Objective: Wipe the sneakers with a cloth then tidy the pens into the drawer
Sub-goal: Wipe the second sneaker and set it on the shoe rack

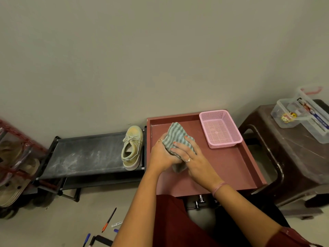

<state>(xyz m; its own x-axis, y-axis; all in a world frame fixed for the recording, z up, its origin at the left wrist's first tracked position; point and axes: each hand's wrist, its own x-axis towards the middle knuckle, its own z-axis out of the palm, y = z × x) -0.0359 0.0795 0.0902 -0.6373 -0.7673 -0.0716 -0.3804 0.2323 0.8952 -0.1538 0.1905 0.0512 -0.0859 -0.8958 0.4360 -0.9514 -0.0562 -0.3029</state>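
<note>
Head view: both hands' fingers (pixel 179 147) curled, gripping striped cloth (pixel 175 138) (grey-green, crumpled).

No words or numbers can be read here. The clear box (pixel 310 120) holds a blue-and-white label with print, and the white marker (pixel 117 224) has print too, both too small.

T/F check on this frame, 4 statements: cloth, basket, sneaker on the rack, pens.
1. Both hands hold the striped cloth. True: left hand and right hand grip it.
2. The pink basket holds pens. False: it is empty.
3. A sneaker sits on the black rack. True.
4. The pens lie in the red tray. False: they lie on the floor.
</note>
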